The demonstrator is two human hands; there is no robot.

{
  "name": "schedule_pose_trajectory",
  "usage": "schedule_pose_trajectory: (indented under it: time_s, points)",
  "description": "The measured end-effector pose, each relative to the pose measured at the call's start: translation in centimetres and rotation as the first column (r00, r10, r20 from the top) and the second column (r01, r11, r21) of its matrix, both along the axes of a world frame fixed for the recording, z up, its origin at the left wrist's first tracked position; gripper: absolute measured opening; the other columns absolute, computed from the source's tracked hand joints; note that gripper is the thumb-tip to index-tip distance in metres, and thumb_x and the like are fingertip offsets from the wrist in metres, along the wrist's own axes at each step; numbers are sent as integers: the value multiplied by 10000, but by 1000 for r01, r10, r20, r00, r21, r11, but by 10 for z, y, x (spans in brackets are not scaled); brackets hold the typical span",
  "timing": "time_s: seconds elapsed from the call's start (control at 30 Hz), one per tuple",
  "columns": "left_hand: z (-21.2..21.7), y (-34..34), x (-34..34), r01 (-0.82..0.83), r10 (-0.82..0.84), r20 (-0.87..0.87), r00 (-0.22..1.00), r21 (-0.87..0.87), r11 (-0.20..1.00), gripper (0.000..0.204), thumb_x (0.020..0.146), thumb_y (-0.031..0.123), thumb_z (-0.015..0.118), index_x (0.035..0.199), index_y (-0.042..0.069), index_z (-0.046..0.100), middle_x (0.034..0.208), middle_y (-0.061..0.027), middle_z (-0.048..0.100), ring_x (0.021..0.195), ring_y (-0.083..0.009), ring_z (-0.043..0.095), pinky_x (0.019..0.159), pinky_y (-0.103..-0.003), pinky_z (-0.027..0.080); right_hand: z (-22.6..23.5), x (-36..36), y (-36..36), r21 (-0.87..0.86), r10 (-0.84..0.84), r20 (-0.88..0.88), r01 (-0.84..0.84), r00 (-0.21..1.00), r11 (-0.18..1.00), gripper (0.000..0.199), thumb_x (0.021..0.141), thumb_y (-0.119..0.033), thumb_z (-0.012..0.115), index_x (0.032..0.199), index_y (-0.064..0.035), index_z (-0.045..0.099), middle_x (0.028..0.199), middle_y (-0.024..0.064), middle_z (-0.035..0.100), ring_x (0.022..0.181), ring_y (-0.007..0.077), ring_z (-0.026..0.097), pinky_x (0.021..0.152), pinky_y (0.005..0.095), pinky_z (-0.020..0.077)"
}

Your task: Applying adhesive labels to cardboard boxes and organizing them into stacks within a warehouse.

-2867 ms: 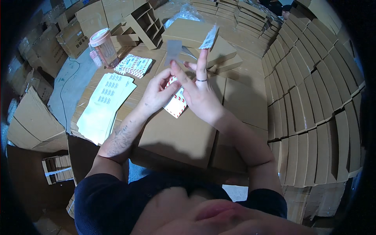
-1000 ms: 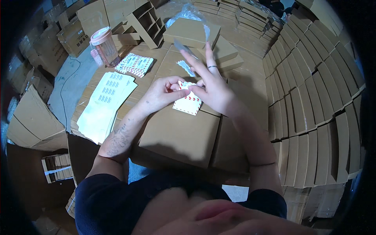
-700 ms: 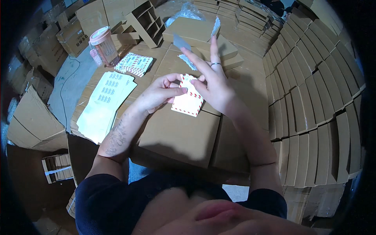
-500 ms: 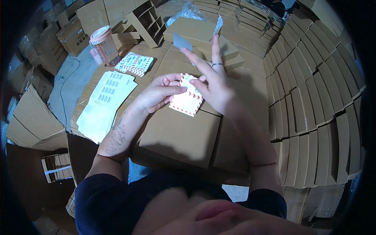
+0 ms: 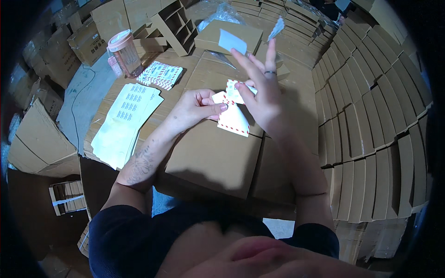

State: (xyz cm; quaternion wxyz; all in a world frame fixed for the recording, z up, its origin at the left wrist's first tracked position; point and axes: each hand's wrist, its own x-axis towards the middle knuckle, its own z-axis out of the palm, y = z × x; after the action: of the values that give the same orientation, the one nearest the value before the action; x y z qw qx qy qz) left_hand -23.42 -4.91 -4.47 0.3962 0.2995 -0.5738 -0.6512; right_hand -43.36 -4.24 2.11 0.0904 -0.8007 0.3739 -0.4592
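My left hand (image 5: 189, 111) is closed, thumb over fingers, on a small white envelope-like paper piece (image 5: 233, 124) with a red dashed border. The piece looks bent or fanned in the middle; whether it is one piece or two I cannot tell. My right hand (image 5: 265, 102) pinches its upper part with the thumb, while the index and another finger stretch away. A pale blue-white label (image 5: 232, 42) clings to the index fingertip. On the other raised fingertip is a small crumpled whitish slip (image 5: 276, 30). Below both hands lies a flat brown cardboard box (image 5: 213, 160).
Printed label sheets (image 5: 125, 125) lie at the left, with a pile of striped-edge envelopes (image 5: 161, 74) beyond them. A pink-lidded cup (image 5: 125, 58) stands nearby. Cardboard dividers (image 5: 174, 28) and a closed box (image 5: 211, 39) are farther back. Stacked flat boxes (image 5: 361, 120) wall the right side.
My right hand has moved up and right, carrying the label and slip on its fingertips. The bordered paper has shifted right and now looks bent or fanned apart.
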Motion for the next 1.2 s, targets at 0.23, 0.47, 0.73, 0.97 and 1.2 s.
schedule_pose_trajectory:
  time_s: [0.23, 0.47, 0.73, 0.97, 1.2]
  points:
    - [2, 8, 0, -5, 4, 12, 1000, 35, 999, 211, 907, 172, 727, 979, -15, 660, 875, -47, 706, 800, -74, 660, 735, -212, 545, 5, -7, 5, -21, -12, 53, 13, 999, 1000, 679, 809, 118, 615, 1393, -220, 536, 1582, 311, -41, 1307, 437, 483, 997, 415, 514]
    - [-8, 9, -6, 89, -89, 28, 996, 18, 996, 178, 906, 168, 720, 933, 4, 656, 822, -4, 681, 763, -49, 622, 679, -200, 507, 9, -23, -23, -269, 133, 43, -117, 990, 956, 662, 850, 75, 629, 1450, -133, 441, 1571, 286, 180, 1292, 366, 517, 769, 285, 595]
    - [-1, 24, -14, 516, -391, 386, 836, -309, 799, 244, 842, 267, 749, 882, 36, 680, 726, -96, 636, 679, -187, 610, 617, -335, 458, -43, 53, -39, 431, 194, 27, -187, 981, 883, 750, 836, 81, 642, 1499, -148, 378, 1595, 287, 61, 1443, 278, 308, 923, 298, 560]
    - [-12, 16, -17, 638, -510, 410, 756, -289, 714, 300, 852, 318, 720, 875, 25, 661, 753, -124, 650, 717, -265, 635, 658, -389, 479, -57, 56, -55, 428, 291, -23, -254, 956, 868, 814, 849, 82, 639, 1534, -150, 266, 1514, 246, 267, 1284, 263, 525, 883, 289, 549]
    - [-11, 17, -14, 633, -513, 388, 765, -312, 708, 240, 883, 263, 701, 909, 28, 654, 747, -126, 634, 720, -253, 637, 660, -370, 488, -32, 51, -47, 691, 276, -18, -187, 961, 698, 816, 870, 3, 671, 1543, -22, 211, 1587, 163, 218, 1366, 229, 379, 931, 293, 515]
